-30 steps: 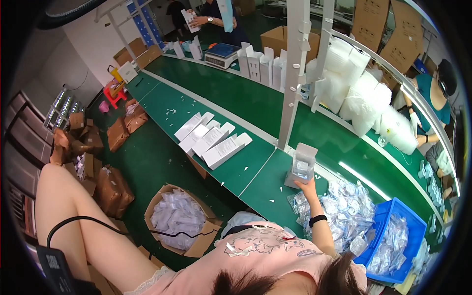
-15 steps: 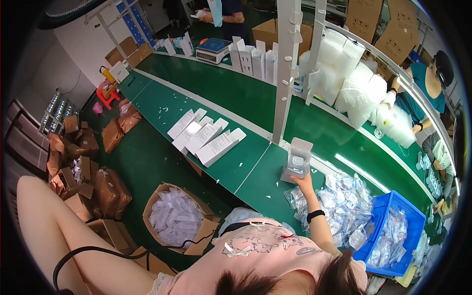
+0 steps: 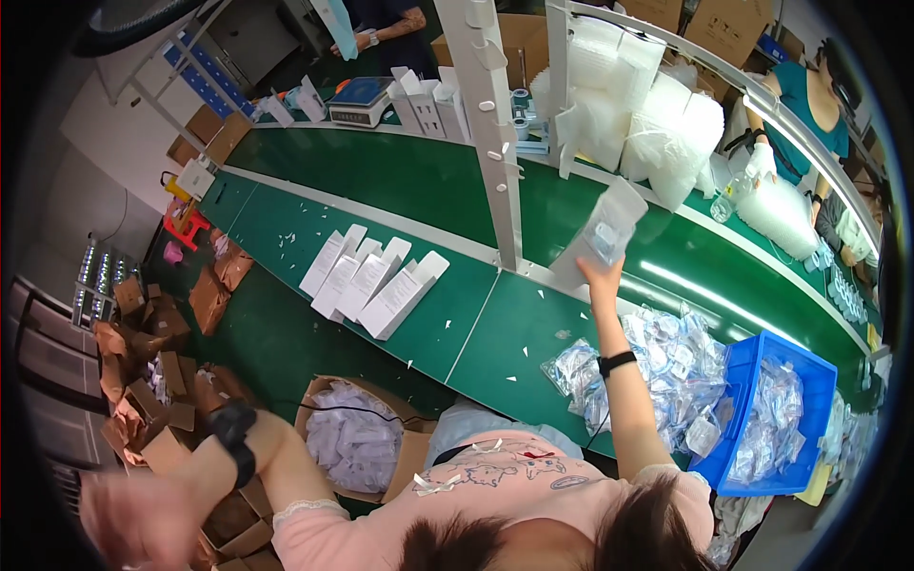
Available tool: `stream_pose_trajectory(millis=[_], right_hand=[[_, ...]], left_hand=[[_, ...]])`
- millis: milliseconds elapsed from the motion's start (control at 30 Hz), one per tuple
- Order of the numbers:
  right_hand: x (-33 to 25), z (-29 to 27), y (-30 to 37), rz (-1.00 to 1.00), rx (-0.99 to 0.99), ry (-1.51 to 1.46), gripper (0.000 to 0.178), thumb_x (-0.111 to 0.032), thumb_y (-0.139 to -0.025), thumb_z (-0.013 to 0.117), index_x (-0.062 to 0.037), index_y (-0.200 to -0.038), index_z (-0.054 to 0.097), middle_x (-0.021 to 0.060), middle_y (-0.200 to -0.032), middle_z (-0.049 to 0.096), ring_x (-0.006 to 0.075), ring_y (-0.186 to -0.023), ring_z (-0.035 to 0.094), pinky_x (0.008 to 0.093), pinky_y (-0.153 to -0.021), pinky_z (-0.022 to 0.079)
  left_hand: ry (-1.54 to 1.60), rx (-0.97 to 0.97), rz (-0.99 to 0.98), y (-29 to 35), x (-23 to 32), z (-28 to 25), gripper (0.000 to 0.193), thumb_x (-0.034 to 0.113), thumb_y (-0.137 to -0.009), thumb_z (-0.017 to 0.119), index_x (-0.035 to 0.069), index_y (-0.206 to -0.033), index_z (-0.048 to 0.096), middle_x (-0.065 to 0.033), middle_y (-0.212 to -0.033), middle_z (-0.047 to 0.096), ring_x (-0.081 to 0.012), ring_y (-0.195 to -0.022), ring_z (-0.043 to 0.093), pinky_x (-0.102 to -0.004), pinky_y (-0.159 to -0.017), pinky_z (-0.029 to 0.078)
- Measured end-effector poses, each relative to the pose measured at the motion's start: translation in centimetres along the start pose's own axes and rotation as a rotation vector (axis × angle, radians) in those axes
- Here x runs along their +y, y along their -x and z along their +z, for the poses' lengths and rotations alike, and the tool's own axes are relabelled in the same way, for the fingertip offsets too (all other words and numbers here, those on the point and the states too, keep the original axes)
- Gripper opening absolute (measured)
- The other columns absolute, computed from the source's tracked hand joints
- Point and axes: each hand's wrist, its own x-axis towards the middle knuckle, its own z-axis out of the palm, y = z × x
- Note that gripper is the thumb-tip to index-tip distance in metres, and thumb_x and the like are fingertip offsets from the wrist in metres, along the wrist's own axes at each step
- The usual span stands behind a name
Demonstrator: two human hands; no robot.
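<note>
My right hand point(image 3: 602, 281) is wrapped round the lower end of an open white carton point(image 3: 614, 214), lifted and tilted over the far side of the green bench. A clear plastic bag with something pale inside shows in its opening. Just below that forearm lies a pile of clear bagged parts point(image 3: 666, 366). Away from the bench, at the lower left, my left hand point(image 3: 138, 519) is smeared by motion, so its fingers cannot be read. Several white cartons point(image 3: 367, 285) with raised flaps lie side by side on the bench to the left of the right hand.
A blue bin point(image 3: 719, 457) with more bagged parts stands at the right. A brown box of clear plastic pieces point(image 3: 305, 419) sits below the bench. A metal post point(image 3: 495, 152) rises behind the cartons. People work across the bench, near bubble-wrap rolls point(image 3: 609, 86).
My right hand has raised the white carton off the bench, farther out and slightly right, and tilted it. My left hand has come into view, blurred, at the lower left.
</note>
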Motion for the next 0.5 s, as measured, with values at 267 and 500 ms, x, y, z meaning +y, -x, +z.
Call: stream_pose_trajectory(millis=[267,500], right_hand=[[4.7,4.8,-11.5,-0.082,0.276,0.319,0.077,-0.016,-0.059,0.075,0.0017,-0.121,0.032,0.0186,-0.118,0.038,0.0318,-0.108,0.04,0.0367,-0.092,0.033],[9.8,5.3,-13.5,-0.194,0.148,0.407,0.079,-0.015,-0.059,0.075,0.0031,-0.121,0.03,0.0208,-0.123,0.034,0.0335,-0.112,0.035,0.038,-0.094,0.03]], left_hand=[[-0.634,0.323,-2.012,26.0,-6.7,-9.3,0.034,0.004,-0.071,0.06,0.005,-0.104,0.051,-0.0068,-0.098,0.054,-0.0169,-0.092,0.051,-0.0271,-0.075,0.044],[-0.83,-0.035,-2.192,40.7,-5.2,-14.3,0.05,0.021,-0.071,0.065,0.003,-0.114,0.045,-0.0197,-0.114,0.045,-0.0293,-0.107,0.042,-0.0353,-0.091,0.034]])
